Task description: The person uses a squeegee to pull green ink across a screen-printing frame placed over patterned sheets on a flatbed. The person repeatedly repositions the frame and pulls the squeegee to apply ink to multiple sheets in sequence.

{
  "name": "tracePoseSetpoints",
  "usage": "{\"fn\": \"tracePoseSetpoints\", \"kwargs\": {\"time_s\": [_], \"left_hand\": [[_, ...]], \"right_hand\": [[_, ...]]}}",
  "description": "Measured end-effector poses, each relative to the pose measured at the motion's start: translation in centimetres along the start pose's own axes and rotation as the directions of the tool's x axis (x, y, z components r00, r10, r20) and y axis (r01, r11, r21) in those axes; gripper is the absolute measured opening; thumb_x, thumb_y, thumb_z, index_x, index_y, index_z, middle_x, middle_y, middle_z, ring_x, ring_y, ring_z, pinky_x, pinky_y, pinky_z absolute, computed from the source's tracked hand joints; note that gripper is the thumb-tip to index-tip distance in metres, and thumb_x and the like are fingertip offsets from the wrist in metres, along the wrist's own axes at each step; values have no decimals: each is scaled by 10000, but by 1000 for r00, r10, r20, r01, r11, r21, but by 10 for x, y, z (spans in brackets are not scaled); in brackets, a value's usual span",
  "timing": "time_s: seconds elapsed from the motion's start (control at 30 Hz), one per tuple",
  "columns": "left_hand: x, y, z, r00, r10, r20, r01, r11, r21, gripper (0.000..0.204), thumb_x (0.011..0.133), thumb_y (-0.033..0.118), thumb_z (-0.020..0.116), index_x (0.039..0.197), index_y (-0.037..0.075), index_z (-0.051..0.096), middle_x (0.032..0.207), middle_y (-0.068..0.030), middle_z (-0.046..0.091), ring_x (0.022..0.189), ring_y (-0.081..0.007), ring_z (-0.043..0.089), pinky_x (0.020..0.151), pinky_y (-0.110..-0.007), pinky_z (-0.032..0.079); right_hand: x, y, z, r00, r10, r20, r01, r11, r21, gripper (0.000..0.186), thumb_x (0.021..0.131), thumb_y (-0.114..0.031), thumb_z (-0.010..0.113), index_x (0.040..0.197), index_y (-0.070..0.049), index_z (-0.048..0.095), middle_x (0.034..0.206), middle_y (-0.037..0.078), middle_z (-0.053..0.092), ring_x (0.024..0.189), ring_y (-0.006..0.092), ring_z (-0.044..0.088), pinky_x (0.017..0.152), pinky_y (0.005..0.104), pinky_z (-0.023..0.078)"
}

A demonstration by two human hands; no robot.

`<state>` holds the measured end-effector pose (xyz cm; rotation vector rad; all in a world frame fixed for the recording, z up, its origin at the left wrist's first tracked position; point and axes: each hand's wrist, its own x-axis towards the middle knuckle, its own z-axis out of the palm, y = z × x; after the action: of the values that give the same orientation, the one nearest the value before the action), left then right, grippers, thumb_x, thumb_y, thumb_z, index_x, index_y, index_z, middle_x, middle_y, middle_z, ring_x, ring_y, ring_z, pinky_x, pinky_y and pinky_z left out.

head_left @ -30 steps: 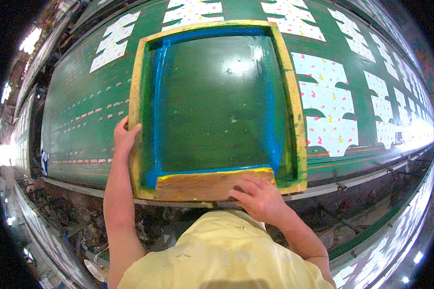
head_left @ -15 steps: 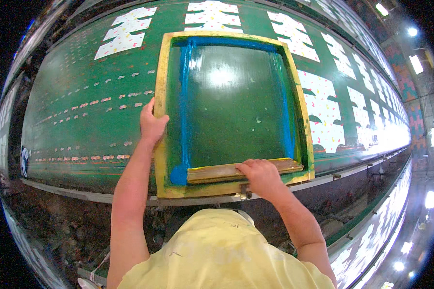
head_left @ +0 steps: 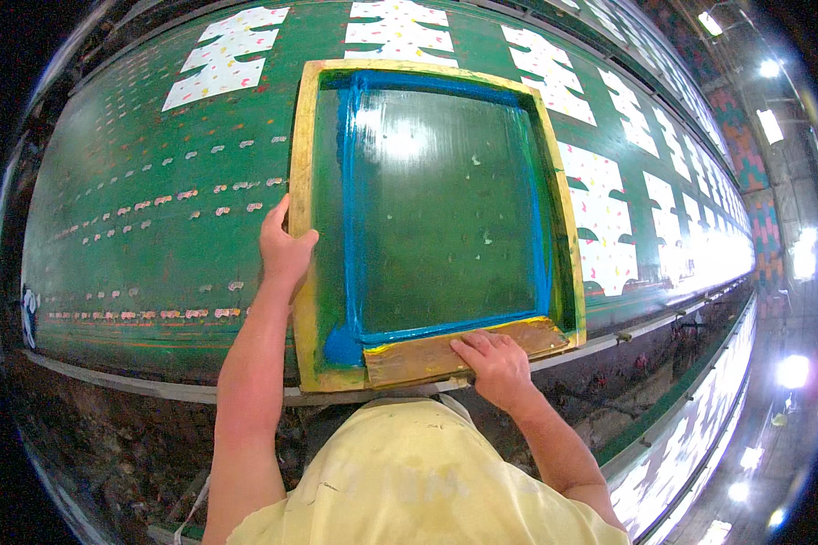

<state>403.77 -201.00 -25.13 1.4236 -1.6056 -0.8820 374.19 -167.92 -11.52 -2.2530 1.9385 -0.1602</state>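
Right hand [head_left: 497, 366]: fingers bunched together, clamped over a wooden board [head_left: 413, 361], right of its middle; thumb position can't tell. Left hand [head_left: 284, 250]: thumb on top of the left bar of the wooden frame [head_left: 306, 173], fingers down its outer side, bar pinched between. Board sits along frame's near bar, tilted, overlapping it, yellow streak on its far edge; left end stops short of frame's near left corner, where a blue ink patch [head_left: 343, 347] sits. Blue bands run round the frame's see-through green mesh [head_left: 445, 209]. Frame is at the near edge of the green table [head_left: 127, 236]. Left of frame, rows of small pale motifs [head_left: 184, 314] on the table. White spotted fabric pieces [head_left: 600, 218] right of frame and along table's far edge. Second table with white pieces, lower right; lamps [head_left: 793, 371] at far right
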Motion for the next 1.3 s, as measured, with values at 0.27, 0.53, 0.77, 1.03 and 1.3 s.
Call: {"fn": "tracePoseSetpoints", "kwargs": {"time_s": [0.27,0.53,0.77,1.03,1.3], "left_hand": [[-1,20,-2,986,-160,53,168,960,-223,896,733,-96,855,1586,-16,594,1422,-138,745,1205,-224,748,1076,-371,587],[-5,31,-4,985,-169,44,174,972,-160,878,737,-112,825,1580,-18,601,1458,-136,723,1277,-233,719,1126,-380,559],[-5,41,-2,972,-228,52,233,963,-135,854,775,-114,800,1593,-60,561,1493,-150,694,1326,-232,695,1140,-374,552],[-12,46,-3,993,105,58,-120,911,395,659,796,49,834,1442,39,706,1439,-228,691,1353,-408,651,1194,-468,506],[-9,52,4,972,233,-15,-199,860,471,491,855,89,830,1340,60,763,1264,-198,734,1164,-411,661,1048,-500,545]], "right_hand": [[28,20,7,989,-91,-120,87,995,-40,349,930,-179,757,1275,-130,785,1252,109,764,1129,331,761,948,488,586],[87,51,3,996,-79,-41,79,997,-18,375,950,-149,715,1319,-103,760,1263,153,748,1194,343,736,963,500,578],[125,82,-4,983,-155,-97,153,988,-34,399,919,-128,708,1315,-106,747,1231,142,740,1159,330,734,942,490,575],[263,159,9,972,-120,-203,93,986,-141,358,881,-93,691,1232,-129,755,1077,102,720,1016,308,740,894,465,563],[413,236,-3,963,-82,-256,33,982,-188,448,828,2,707,1232,-184,769,1081,111,760,1012,359,757,894,509,593]]}}
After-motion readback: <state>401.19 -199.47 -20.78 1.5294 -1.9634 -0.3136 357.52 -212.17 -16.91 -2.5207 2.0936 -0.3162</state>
